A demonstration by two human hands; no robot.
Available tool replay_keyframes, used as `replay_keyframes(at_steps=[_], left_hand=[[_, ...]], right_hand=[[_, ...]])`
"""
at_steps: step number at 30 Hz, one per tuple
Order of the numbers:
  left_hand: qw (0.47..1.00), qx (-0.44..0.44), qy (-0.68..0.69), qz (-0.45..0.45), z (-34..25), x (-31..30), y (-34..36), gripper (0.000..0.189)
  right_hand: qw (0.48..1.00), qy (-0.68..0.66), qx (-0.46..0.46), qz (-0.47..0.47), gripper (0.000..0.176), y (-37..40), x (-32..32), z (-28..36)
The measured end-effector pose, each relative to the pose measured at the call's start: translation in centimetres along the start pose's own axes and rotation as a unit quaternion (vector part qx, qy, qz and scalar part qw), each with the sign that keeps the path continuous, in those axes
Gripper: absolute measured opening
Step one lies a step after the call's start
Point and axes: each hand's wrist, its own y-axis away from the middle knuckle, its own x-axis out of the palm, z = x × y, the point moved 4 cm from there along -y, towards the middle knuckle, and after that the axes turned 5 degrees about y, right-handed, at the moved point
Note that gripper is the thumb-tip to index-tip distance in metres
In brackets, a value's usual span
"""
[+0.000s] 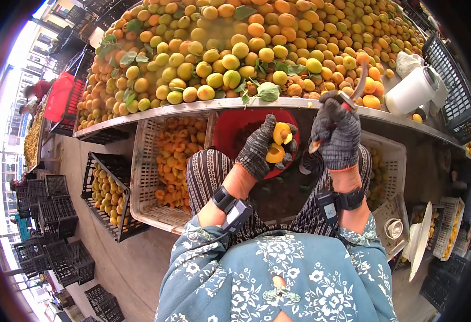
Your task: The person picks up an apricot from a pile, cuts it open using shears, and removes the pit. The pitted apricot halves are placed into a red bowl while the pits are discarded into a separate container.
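Note:
My left hand, in a dark grey knit glove, is closed around an apricot split into two halves; the cut orange flesh faces up. My gloved right hand grips a knife with a curved blade pointing up, a bit of red showing at its base. The two hands are apart, the blade away from the fruit. Below my left hand sits a red tub between my knees, its contents mostly hidden. Ahead, a large heap of apricots with some leaves covers a metal-edged table.
At my left stands a white crate of apricot halves, beside a black crate of whole apricots. Another pale crate is at my right. A white container lies on the table's right end. Stacked black crates line the floor further left.

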Motion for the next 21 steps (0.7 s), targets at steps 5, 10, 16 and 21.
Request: replay_keyframes(at_steps=[5,10,16,21], left_hand=[[0.999,0.004,0.028,-0.037,1.8,-0.5,-0.8,0.046],[0.998,0.020,0.022,-0.064,1.9,0.5,-0.5,0.042],[0.990,0.056,-0.061,-0.114,1.8,1.4,0.0,0.036],[0.987,0.063,-0.096,-0.111,2.7,-1.1,-1.7,0.034]], right_hand=[[0.996,-0.029,-0.079,-0.007,0.022,-1.3,1.6,0.8],[0.994,-0.009,-0.106,-0.024,0.026,-1.3,1.7,0.0],[0.995,-0.035,-0.088,-0.037,0.019,-1.1,2.1,-0.9],[0.994,-0.055,-0.073,-0.054,0.022,-1.6,1.6,-2.3]])
